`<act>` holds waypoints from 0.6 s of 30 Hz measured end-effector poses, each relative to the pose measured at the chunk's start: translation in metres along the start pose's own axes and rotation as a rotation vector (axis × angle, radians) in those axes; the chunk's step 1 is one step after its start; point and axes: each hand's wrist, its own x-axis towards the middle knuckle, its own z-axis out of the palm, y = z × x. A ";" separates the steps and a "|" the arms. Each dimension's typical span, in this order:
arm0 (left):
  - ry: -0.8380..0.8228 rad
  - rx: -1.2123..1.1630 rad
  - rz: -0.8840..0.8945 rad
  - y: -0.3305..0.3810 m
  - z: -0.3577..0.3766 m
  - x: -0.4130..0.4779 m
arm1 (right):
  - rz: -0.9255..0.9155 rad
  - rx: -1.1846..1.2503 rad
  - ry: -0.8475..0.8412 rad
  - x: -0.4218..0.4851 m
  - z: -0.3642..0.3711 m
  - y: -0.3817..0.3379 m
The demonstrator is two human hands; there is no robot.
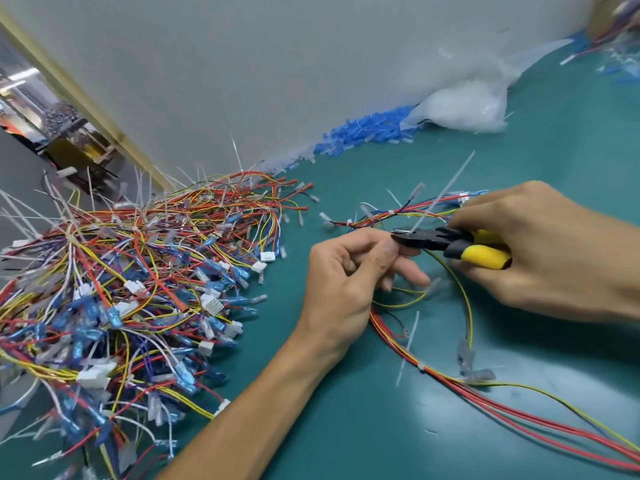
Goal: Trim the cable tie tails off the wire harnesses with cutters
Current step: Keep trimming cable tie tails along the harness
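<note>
From my screen the risk sits at the nose of the cutters (446, 242). My right hand (554, 251) has its fingers curled round the yellow handles, and the blades look set against the foot of the white tie tail (443, 192), which stands up and to the right from the harness (377, 220) lying on the green table (346, 427). Coloured wires run just beside that spot, so a blade set slightly low could nick one. My left hand (346, 275) pinches thumb to forefinger right at the blade tips, other fingers loosely curled, so a slip could catch skin. The cut tail may also fly off into the pile of harnesses (121, 278) on the left.

I cannot see the tie's head or whether the blades are closed; my thumb covers the point of contact, and I only judge that the pinch is on the harness. A second tail (408, 348) lower down looks uncut. The frame's right edge cuts off my right wrist and the harness's far end
</note>
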 end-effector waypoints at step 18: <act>0.045 0.083 0.093 0.002 0.003 -0.005 | 0.049 -0.023 -0.044 -0.004 -0.015 -0.022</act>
